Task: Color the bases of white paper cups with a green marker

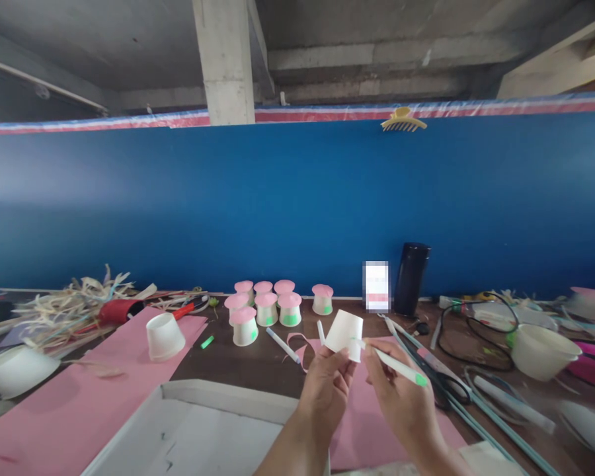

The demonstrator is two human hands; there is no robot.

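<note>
My left hand [331, 378] grips a white paper cup [346, 330], tilted in front of me over the pink paper [367, 410]. A green-ended white marker [401, 367] sits in the closed fingers of my right hand [401, 390], its tip end at the cup's side. A small green mark shows on the cup near that tip. Behind my hands stand several upturned paper cups with pink paper tops [289, 304]; green patches show on some. Left of the held cup lie another marker [282, 345] and a green marker cap [207, 342].
A white box lid [228, 403] fills the front. To the left are a white cup [164, 337], shredded paper strips [84, 304] and a red cup [121, 311]. Black scissors [446, 387], a black bottle [412, 279] and a white bowl [544, 352] are on the right. A blue partition [297, 198] stands behind.
</note>
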